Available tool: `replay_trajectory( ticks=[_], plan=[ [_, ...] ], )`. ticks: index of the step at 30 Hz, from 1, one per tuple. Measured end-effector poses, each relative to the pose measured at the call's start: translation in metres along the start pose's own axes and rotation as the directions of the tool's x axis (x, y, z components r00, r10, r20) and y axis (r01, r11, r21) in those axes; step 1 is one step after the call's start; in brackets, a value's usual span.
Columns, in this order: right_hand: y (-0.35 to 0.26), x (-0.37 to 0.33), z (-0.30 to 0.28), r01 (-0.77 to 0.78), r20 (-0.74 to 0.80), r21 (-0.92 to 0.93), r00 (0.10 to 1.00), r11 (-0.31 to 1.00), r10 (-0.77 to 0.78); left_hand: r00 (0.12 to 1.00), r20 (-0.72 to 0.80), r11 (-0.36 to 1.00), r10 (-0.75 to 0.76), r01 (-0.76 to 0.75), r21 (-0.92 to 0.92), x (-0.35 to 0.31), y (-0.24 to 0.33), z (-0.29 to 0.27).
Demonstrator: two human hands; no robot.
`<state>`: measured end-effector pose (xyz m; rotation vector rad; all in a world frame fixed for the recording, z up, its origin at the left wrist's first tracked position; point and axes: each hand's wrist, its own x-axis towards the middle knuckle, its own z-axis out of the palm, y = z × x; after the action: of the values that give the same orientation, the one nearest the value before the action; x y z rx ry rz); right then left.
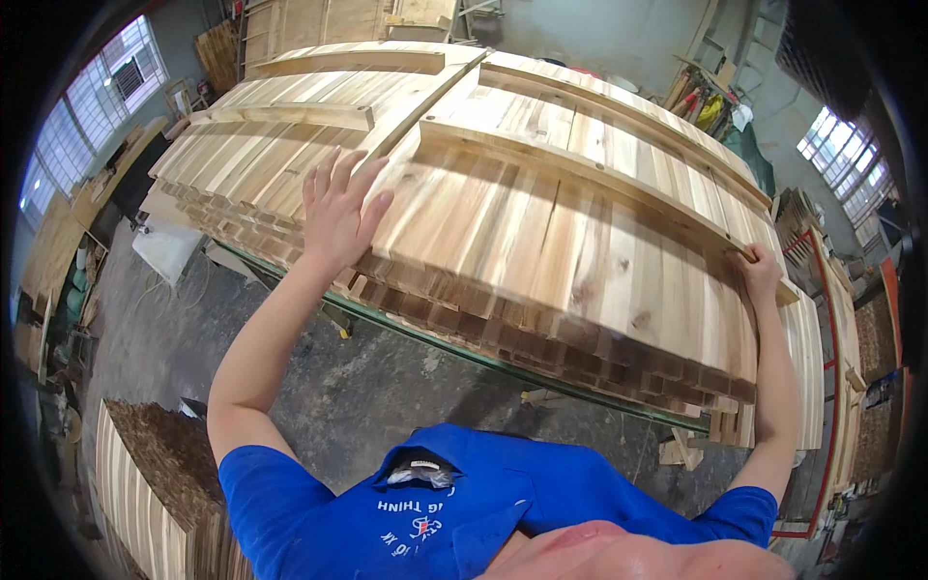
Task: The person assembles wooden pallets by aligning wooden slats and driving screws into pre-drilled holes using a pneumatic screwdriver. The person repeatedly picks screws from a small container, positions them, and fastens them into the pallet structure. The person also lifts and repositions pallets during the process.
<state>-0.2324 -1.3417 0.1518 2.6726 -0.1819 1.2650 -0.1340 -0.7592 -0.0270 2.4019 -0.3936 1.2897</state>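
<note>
A wide panel of light wooden strips (pixel 541 227) lies on top of a stack of similar boards. Two long battens run across it, and the nearer batten (pixel 599 172) has dark holes along its top. At the right end of that batten, my right hand (pixel 762 275) has its fingers curled round the wood. My left hand (pixel 336 211) is open with fingers spread, over the panel's near left part; I cannot tell whether it touches the wood. Left of a dividing strip (pixel 425 106) lies a second panel (pixel 266 145) bearing a shorter batten (pixel 300 115).
Under the stack runs a green bench edge (pixel 464 360). A block of stacked strips (pixel 145 493) stands at lower left. A white plastic sheet (pixel 169 249) is by the stack's left end. What looks like another person's hand (pixel 178 128) is near the far left batten end.
</note>
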Motion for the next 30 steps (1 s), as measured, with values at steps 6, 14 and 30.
replay_trajectory(
  ticks=[6, 14, 30],
  plan=[
    [-0.009, 0.008, 0.013, -0.044, 0.090, -0.006, 0.995, 0.999, 0.045, 0.981, 0.084, 0.956, -0.176, 0.150, 0.254, 0.007, 0.007, 0.018],
    [-0.004, -0.005, 0.016, 0.068, 0.077, 0.055, 0.994, 0.996, -0.072, 0.967, 0.201, 0.975, -0.157, 0.119, 0.188, 0.006, -0.004, 0.012],
    [-0.566, -0.304, -0.003, -0.083, 0.478, 0.847, 0.548, 0.524, -0.686, -0.317, 0.880, 0.316, -0.354, 0.845, 0.431, -0.577, -0.141, -0.194]
  ],
)
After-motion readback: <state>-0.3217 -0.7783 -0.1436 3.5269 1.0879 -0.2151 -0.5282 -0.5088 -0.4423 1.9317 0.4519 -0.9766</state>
